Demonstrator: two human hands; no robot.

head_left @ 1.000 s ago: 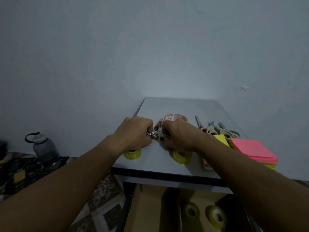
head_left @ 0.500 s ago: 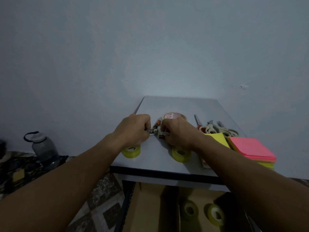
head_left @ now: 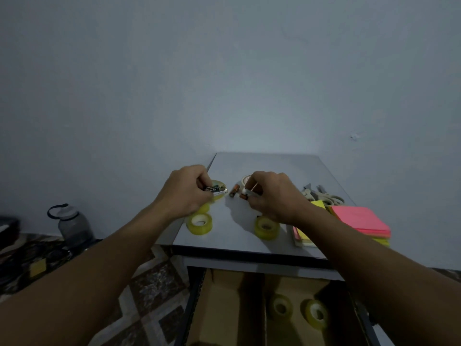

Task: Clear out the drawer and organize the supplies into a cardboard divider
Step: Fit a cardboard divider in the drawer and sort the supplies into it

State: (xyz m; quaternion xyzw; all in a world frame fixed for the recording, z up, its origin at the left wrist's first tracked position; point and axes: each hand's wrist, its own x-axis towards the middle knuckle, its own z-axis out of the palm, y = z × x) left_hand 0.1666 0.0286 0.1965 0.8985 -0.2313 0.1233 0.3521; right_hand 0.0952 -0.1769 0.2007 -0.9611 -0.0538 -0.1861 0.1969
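nearest is the open drawer with the cardboard divider (head_left: 224, 310) inside it. two yellow tape rolls (head_left: 282, 308) sit in its right compartment. up on the desk (head_left: 274, 166), two more rolls (head_left: 199, 223) lie near the front edge, with pink sticky notes (head_left: 359, 218) off to the right. past those, the left hand (head_left: 185, 193) grips dark batteries (head_left: 215, 189) and the right hand (head_left: 272, 196) pinches a small battery (head_left: 246, 195) — a loose battery (head_left: 234, 190) lies between the hands. scissors (head_left: 321, 196) sit farther right.
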